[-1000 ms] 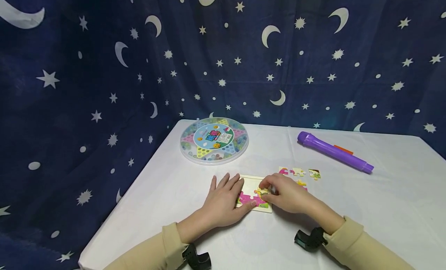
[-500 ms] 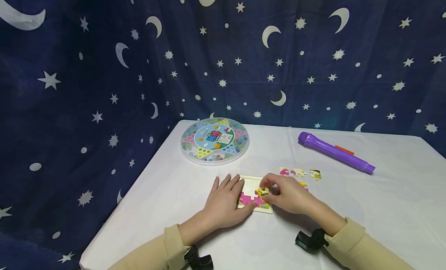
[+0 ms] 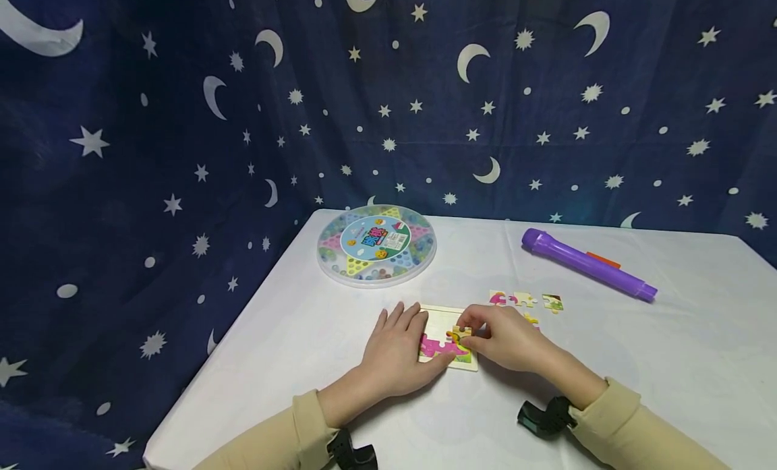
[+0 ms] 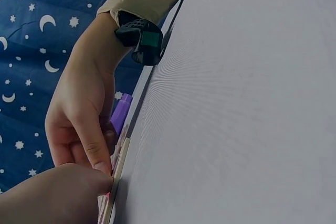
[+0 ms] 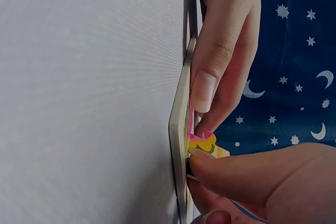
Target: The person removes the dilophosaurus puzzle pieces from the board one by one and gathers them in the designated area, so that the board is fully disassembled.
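In the head view, my left hand (image 3: pixel 397 352) lies flat with fingers spread over the left side of a small wooden puzzle tray (image 3: pixel 440 316), its thumb on the front edge. Pink and green puzzle pieces (image 3: pixel 434 347) fill the tray's lower row. My right hand (image 3: pixel 504 338) pinches a yellow jigsaw piece (image 3: pixel 459 334) between thumb and fingers at the tray's right side. Seen from the right wrist, this jigsaw piece (image 5: pixel 203 142) tilts up from the tray (image 5: pixel 181 114), close to the left thumb. The right fingertips are partly hidden behind the right thumb there.
Several loose jigsaw pieces (image 3: pixel 523 299) lie behind the right hand, one partly covered by it. A round marble board game case (image 3: pixel 376 246) sits at the back left. A purple toy microphone (image 3: pixel 589 264) lies at the back right, beside an orange strip (image 3: pixel 603 259).
The yellow jigsaw piece has tilted a little in my right fingers over the tray. My left hand keeps its place on the tray, and the whole head view has shifted slightly.
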A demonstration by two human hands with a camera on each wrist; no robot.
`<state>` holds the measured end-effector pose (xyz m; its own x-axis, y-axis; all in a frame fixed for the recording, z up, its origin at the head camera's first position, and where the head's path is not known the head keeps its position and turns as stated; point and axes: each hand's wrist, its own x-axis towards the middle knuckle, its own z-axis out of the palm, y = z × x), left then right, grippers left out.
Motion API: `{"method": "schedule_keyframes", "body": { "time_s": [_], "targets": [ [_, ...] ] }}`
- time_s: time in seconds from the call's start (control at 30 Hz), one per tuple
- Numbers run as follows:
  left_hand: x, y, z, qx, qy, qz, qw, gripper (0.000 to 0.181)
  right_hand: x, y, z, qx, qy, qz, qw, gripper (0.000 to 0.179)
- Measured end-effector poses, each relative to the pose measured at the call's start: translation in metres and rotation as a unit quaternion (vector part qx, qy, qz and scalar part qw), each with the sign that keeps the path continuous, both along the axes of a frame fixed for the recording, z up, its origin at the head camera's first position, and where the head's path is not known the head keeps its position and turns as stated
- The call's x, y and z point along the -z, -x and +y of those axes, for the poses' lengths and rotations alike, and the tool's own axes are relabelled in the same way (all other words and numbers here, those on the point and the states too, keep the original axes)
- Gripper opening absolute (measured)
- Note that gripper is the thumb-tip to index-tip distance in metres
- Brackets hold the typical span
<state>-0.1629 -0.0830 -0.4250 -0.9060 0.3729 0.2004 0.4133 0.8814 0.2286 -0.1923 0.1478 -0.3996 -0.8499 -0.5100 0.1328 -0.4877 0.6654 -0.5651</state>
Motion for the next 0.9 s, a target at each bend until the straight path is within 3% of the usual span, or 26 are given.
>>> {"method": "schedule_keyframes", "body": {
  "time_s": [0.33, 0.67, 0.9],
  "targets": [
    [-0.002, -0.001, -0.001, -0.002, -0.003, -0.014, 0.9999, 0.085, -0.001, -0.003, -0.001, -0.009, 0.008, 0.002, 0.9999, 0.017],
    [-0.006, 0.0, -0.002, -0.006, -0.008, -0.032, 0.9994, 0.084, -0.005, 0.0, 0.001, 0.029, 0.022, 0.009, 0.9993, 0.015],
    [-0.004, 0.001, -0.008, -0.012, -0.005, -0.034, 0.9993, 0.088, -0.017, 0.009, 0.02, 0.041, 0.019, -0.03, 0.9985, 0.009]
  ]
}}
